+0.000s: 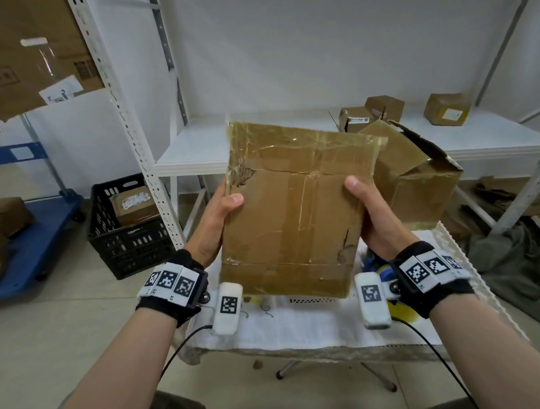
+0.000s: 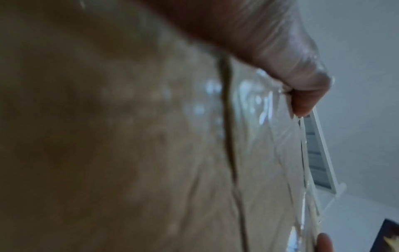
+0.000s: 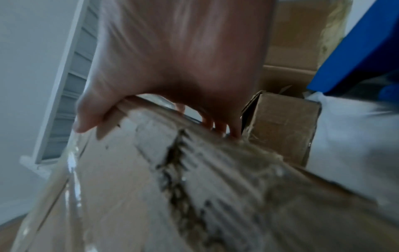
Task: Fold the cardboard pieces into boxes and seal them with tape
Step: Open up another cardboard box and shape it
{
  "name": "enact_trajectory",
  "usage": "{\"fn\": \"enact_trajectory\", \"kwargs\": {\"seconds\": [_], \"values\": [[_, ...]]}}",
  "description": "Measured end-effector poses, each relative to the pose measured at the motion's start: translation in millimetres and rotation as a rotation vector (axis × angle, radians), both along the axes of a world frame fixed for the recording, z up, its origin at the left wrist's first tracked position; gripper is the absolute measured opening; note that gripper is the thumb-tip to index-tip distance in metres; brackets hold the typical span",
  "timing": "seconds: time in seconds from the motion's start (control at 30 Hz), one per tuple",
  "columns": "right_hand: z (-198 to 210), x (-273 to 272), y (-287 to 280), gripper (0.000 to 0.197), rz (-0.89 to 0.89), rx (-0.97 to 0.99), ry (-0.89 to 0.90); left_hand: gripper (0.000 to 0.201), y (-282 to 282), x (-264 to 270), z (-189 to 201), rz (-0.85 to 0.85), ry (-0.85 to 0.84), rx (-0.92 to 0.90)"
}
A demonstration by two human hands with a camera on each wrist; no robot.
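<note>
A flattened brown cardboard piece [image 1: 297,209], worn and covered in old clear tape, is held upright in the air above the small table. My left hand [image 1: 216,219] grips its left edge, thumb on the front and fingers hidden behind. My right hand [image 1: 369,211] grips the right edge the same way. The left wrist view shows the taped cardboard [image 2: 129,136] close up under my thumb [image 2: 280,59]. In the right wrist view, the cardboard's torn edge [image 3: 194,179] sits in my right hand [image 3: 172,68]. A blue and yellow tape dispenser [image 1: 382,273] lies on the table, mostly hidden.
An open-flapped cardboard box [image 1: 417,178] stands behind the piece on the white-clothed table [image 1: 300,324]. Small boxes [image 1: 382,111] sit on the white shelf [image 1: 197,152]. A black crate [image 1: 129,230] and a blue cart [image 1: 36,241] stand on the floor at left.
</note>
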State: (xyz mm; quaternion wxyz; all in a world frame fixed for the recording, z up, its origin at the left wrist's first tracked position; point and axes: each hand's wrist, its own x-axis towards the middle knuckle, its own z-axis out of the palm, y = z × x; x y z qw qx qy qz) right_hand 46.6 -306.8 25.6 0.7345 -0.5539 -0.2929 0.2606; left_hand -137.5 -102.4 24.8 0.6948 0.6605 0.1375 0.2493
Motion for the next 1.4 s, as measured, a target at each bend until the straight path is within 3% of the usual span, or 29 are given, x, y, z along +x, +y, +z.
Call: {"fn": "enact_trajectory", "kwargs": {"seconds": [0.13, 0.23, 0.37, 0.5, 0.63, 0.73, 0.9, 1.07, 1.13, 1.23, 1.27, 1.4], "values": [[-9.4, 0.5, -1.9, 0.079, 0.008, 0.004, -0.034, 0.101, 4.8, -3.3, -5.7, -0.037, 0.093, 0.093], [-9.6, 0.4, -0.6, 0.119, 0.025, 0.03, -0.065, 0.12, 5.6, -5.0, -8.2, -0.062, 0.124, 0.083], [-11.8, -1.6, 3.1, 0.13, -0.019, 0.032, -0.2, 0.104, 5.8, -9.7, -7.4, -0.095, 0.114, -0.006], [-21.9, -7.0, 9.0, 0.137, -0.162, -0.021, -0.399, 0.059, 13.3, -12.6, -7.7, -0.133, 0.158, -0.113], [-24.7, -11.2, 8.9, 0.143, -0.225, -0.056, -0.47, 0.07, 16.8, -14.7, -8.5, -0.139, 0.172, -0.076], [-21.9, -15.3, 5.5, 0.136, -0.168, -0.089, -0.487, 0.075, 13.9, -16.6, -6.8, -0.088, 0.098, 0.049], [-20.5, -19.8, -0.7, 0.112, -0.077, -0.099, -0.453, 0.107, 15.8, -17.0, -2.1, -0.034, -0.045, 0.13], [-12.6, -22.8, -8.5, 0.085, -0.06, -0.022, -0.434, 0.094, 9.1, -19.0, 6.0, -0.024, -0.065, 0.22], [-3.5, -24.0, -8.2, 0.068, -0.071, 0.033, -0.354, 0.085, 4.7, -19.8, 12.2, -0.008, -0.09, 0.161], [7.0, -16.1, -4.1, 0.031, -0.16, 0.054, -0.18, 0.073, 7.9, -18.9, 19.6, 0.045, -0.159, -0.127], [8.4, -11.7, -3.2, 0.031, -0.154, 0.04, -0.12, 0.064, 13.2, -18.6, 19.5, 0.076, -0.156, -0.178], [8.1, -4.7, -2.3, 0.069, -0.019, -0.065, 0.05, 0.051, 22.3, -14.3, 18.2, 0.04, -0.002, -0.203]]}}
